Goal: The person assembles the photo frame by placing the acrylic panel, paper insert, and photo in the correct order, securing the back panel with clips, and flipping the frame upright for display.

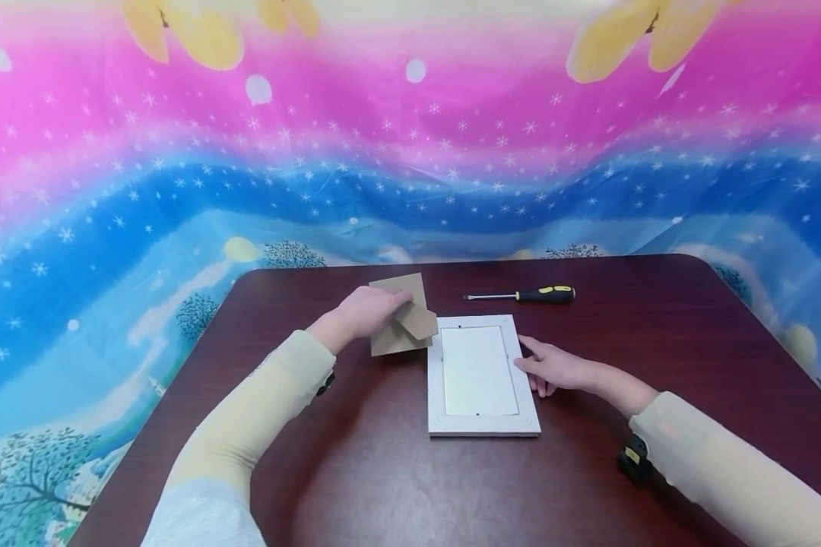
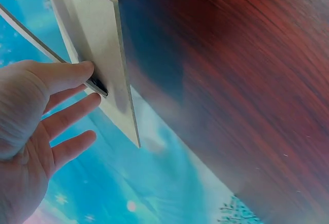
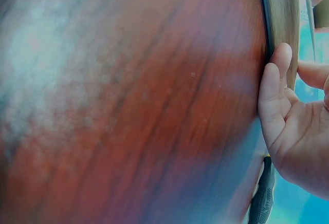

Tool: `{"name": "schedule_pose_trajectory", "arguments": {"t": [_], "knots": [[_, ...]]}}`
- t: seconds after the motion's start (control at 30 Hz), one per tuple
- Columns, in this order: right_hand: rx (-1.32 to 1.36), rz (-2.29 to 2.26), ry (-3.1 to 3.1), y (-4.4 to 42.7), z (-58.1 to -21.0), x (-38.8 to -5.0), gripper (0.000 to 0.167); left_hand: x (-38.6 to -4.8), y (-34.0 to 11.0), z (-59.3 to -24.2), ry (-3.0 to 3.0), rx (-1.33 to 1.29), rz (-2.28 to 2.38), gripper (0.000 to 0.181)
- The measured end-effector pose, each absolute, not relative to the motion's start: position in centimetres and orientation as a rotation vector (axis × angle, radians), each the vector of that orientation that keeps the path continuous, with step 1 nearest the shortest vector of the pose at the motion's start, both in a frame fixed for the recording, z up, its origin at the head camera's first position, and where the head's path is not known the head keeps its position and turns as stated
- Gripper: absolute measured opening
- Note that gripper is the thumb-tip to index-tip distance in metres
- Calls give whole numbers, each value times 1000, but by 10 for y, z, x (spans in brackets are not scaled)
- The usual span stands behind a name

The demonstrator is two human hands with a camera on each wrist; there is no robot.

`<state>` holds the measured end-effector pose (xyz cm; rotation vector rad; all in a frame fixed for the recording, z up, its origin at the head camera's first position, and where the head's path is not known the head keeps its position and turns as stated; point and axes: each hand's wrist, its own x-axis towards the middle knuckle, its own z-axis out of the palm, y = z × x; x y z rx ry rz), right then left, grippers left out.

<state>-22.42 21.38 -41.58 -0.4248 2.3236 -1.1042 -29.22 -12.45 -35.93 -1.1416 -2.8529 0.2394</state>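
Note:
A brown backing board (image 1: 400,342) with a fold-out stand leg (image 1: 419,322) is held up off the table by my left hand (image 1: 372,310), just left of the white picture frame. In the left wrist view, thumb and fingers pinch the stand leg where it meets the board (image 2: 100,44), and other fingers are spread. The white picture frame (image 1: 483,427) lies flat, a pale panel (image 1: 479,372) filling its middle and small dark tabs around the opening. My right hand (image 1: 554,366) grips the frame's right edge, thumb on top and fingers against the side (image 3: 282,23).
A screwdriver (image 1: 546,295) with a black and yellow handle lies behind the picture frame, its tip pointing left. The dark red-brown table (image 1: 356,471) has rounded far corners. A colourful printed cloth (image 1: 410,152) hangs behind it.

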Motion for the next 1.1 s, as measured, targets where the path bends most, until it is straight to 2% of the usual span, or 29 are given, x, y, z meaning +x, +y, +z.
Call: {"name": "schedule_pose_trajectory", "arguments": {"t": [0.37,1.1], "knots": [[-412,-1127,2310,212,-414,-223,70,-274,-99,-346,-2784,-1265,260,39],[-426,-1132,2315,212,-415,-222,69,-246,-61,-341,-2614,-1479,427,35]]}}
